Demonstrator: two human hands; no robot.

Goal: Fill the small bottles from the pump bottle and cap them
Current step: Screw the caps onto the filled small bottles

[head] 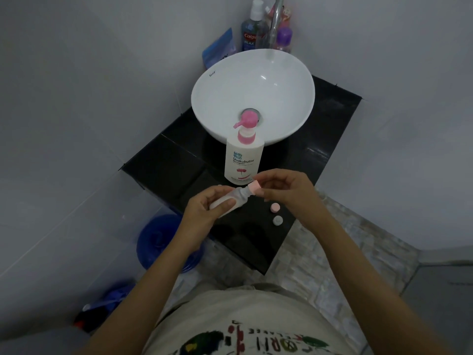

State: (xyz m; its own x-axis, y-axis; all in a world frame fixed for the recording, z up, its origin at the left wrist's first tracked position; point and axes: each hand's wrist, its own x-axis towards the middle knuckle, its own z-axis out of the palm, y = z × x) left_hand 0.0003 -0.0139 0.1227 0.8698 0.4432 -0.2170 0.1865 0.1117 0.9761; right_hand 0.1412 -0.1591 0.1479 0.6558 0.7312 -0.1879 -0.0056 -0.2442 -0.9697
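Capping step, I think. My left hand (204, 204) grips a small bottle (229, 199) round its body, tilted, neck pointing right, held just above the front part of the black surface (158, 160). My right hand (286, 189) pinches a pink cap (255, 188) at the bottle's neck; can't tell if it's going on or coming off, nor how full the bottle is. Next move likely needs a twist of the cap while my left keeps the bottle from turning.

Pump bottle (244, 156) stands just behind my hands, against the front of the white basin (256, 80). Two loose caps, one pink (275, 207), one white (277, 220), lie near the surface's front right edge, close under my right wrist; easy to knock off. Little open room: only the strip between basin and front edge.
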